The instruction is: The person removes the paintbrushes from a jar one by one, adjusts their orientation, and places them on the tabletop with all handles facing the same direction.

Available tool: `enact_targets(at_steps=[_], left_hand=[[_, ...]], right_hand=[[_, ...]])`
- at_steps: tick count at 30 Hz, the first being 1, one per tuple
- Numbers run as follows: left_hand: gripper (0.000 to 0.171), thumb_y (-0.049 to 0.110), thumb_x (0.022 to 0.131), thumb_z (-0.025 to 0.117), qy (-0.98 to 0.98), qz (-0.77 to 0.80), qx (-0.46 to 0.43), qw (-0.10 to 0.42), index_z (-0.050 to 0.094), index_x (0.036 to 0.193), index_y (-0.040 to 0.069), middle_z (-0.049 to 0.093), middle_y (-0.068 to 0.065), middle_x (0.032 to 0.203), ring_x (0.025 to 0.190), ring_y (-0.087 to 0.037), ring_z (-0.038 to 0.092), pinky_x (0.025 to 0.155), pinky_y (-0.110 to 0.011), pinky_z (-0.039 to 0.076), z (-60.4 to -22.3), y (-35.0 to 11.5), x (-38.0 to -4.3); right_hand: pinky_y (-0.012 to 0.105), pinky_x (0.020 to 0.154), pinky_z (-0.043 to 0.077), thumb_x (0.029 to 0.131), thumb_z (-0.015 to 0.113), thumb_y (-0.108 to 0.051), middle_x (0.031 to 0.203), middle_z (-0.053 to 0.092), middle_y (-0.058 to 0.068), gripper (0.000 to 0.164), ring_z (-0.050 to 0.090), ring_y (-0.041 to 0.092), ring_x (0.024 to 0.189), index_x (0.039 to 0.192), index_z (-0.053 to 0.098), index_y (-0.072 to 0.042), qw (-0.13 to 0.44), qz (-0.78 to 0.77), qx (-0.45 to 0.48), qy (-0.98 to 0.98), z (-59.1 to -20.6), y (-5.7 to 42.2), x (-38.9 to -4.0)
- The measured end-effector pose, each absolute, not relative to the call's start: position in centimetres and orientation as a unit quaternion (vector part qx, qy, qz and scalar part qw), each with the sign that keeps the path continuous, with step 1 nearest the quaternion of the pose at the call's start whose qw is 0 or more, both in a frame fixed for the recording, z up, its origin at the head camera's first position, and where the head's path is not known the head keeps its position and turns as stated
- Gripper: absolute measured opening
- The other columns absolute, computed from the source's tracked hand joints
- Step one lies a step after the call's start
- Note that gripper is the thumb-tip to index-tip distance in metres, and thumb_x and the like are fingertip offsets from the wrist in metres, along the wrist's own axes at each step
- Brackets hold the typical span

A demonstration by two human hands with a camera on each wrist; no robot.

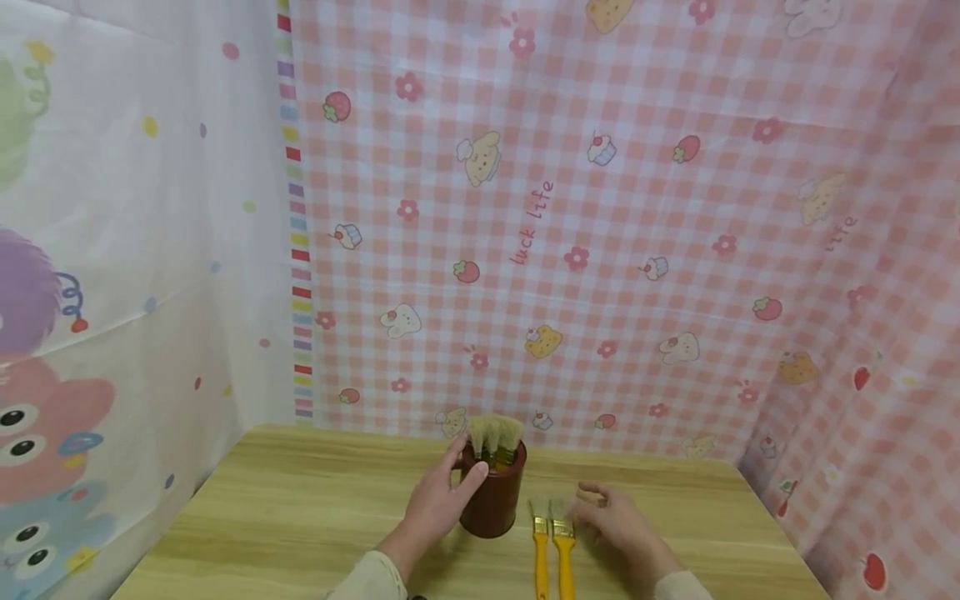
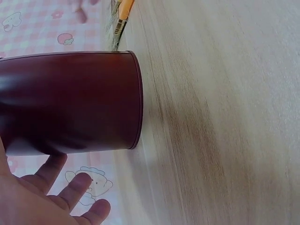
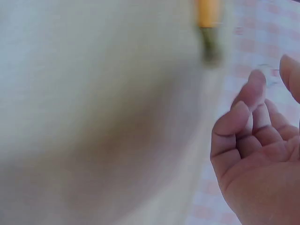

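Observation:
A dark red-brown cup [image 1: 491, 507] stands upright on the table, with several paintbrushes [image 1: 497, 433] in it, bristles up. My left hand [image 1: 438, 493] holds the cup at its upper left side, thumb near the rim. In the left wrist view, the left fingers [image 2: 72, 190] lie along the cup's side. To the right of the cup lie two paintbrushes with yellow handles [image 1: 542, 554], side by side, bristles away from me. Just right of their bristles is my right hand [image 1: 618, 521], fingers loosely bent and holding nothing. The right wrist view shows a blurred brush [image 3: 208, 28] near that hand.
The wood-grain table [image 1: 300, 508] reaches back to a pink checked cloth [image 1: 570, 208] with printed figures. A white cloth [image 1: 150, 250] with cartoon prints hangs on the left. A small dark thing [image 1: 418, 597] shows at the bottom edge.

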State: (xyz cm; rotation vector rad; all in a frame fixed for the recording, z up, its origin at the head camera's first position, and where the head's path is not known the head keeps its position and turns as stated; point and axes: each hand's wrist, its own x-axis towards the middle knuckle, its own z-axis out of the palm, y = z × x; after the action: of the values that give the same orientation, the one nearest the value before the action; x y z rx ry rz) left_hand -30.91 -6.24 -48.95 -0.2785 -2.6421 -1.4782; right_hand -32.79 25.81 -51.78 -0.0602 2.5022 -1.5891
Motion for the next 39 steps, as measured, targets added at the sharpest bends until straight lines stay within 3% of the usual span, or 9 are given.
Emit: enact_targets(at_steps=[6,10,13,20,27,39], left_hand=[[0.075,0.068,0.106,0.049,-0.869,-0.484,-0.090,0.044,0.031,0.170,0.034,0.058,-0.016,0.158,0.144,-0.046,0.055,0.109,-0.073,0.045,-48.9,-6.1,-30.9],[0.075,0.068,0.106,0.049,-0.873,-0.479,-0.086,0.046,0.032,0.170,0.032,0.059,-0.015,0.157,0.143,-0.046,0.056,0.110,-0.073,0.045,-48.8,-6.1,-30.9],[0.074,0.067,0.107,0.049,-0.874,-0.476,-0.088,0.049,0.032,0.170,0.032,0.059,-0.015,0.157,0.143,-0.046,0.056,0.109,-0.073,0.045,-48.8,-6.1,-31.0],[0.076,0.067,0.107,0.049,-0.875,-0.472,-0.095,0.051,0.032,0.170,0.030,0.060,-0.016,0.155,0.142,-0.046,0.057,0.108,-0.073,0.046,-48.9,-6.2,-30.9],[0.076,0.068,0.107,0.048,-0.870,-0.480,-0.097,0.046,0.030,0.171,0.031,0.059,-0.016,0.156,0.143,-0.046,0.056,0.108,-0.072,0.046,-48.8,-6.3,-31.0],[0.078,0.068,0.107,0.047,-0.869,-0.483,-0.103,0.043,0.030,0.171,0.027,0.058,-0.018,0.157,0.143,-0.049,0.055,0.106,-0.074,0.047,-48.7,-6.3,-30.9]], right_hand=[[0.037,0.078,0.056,0.107,0.068,-0.029,0.120,0.075,0.020,0.055,0.066,0.024,0.095,0.153,0.055,-0.002,0.005,-0.526,-0.030,0.850,-46.8,24.8,-33.4],[0.035,0.081,0.055,0.106,0.069,-0.033,0.131,0.075,0.016,0.053,0.066,0.020,0.098,0.153,0.057,-0.011,-0.023,-0.523,-0.084,0.848,-42.8,22.9,-33.3],[0.035,0.086,0.057,0.105,0.071,-0.034,0.128,0.076,0.011,0.054,0.068,0.018,0.101,0.153,0.058,-0.015,-0.021,-0.511,-0.119,0.851,-41.1,21.3,-33.0],[0.047,0.093,0.062,0.104,0.072,-0.031,0.117,0.078,0.006,0.058,0.074,0.019,0.105,0.155,0.054,-0.011,0.010,-0.469,-0.164,0.868,-41.2,18.8,-32.2],[0.039,0.077,0.061,0.100,0.078,-0.026,0.109,0.079,0.004,0.062,0.071,0.015,0.087,0.154,0.054,-0.008,-0.015,-0.440,-0.152,0.885,-41.7,16.8,-32.3],[0.035,0.070,0.055,0.093,0.085,-0.019,0.110,0.072,0.005,0.068,0.061,0.014,0.078,0.153,0.055,-0.006,-0.081,-0.385,-0.106,0.913,-42.2,13.7,-33.0]])
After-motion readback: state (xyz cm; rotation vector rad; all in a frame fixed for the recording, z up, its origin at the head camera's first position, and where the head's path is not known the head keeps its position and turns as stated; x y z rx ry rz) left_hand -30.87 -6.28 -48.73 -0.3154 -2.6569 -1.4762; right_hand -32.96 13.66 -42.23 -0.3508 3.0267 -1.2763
